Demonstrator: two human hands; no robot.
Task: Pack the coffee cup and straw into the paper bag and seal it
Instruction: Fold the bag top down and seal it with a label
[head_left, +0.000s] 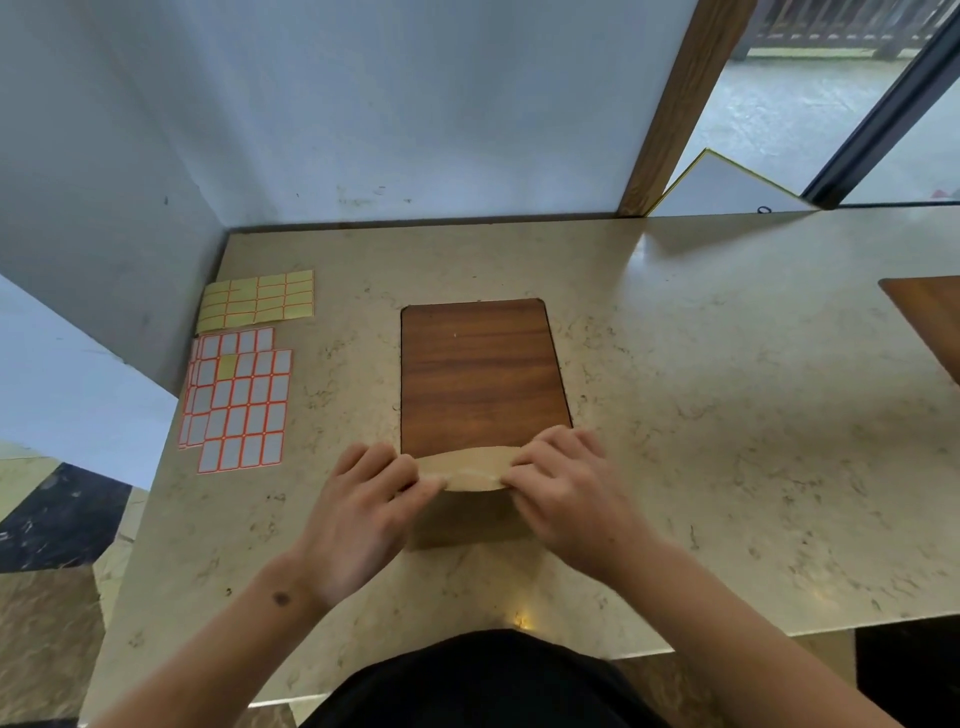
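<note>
A brown paper bag (470, 512) stands upright on the marble table, near its front edge. Its top (467, 467) is folded over toward me. My left hand (363, 499) pinches the left end of the fold, and my right hand (561, 493) pinches the right end. The bag's mouth is closed under the fold. No coffee cup or straw shows; whatever the bag holds is hidden.
A dark wooden panel (480, 374) is set into the beige marble table (701, 415) just behind the bag. Sheets of white labels (239, 400) and yellow labels (257, 300) lie at the left. White walls close the left and back. Another wooden panel (930, 322) sits at the right edge.
</note>
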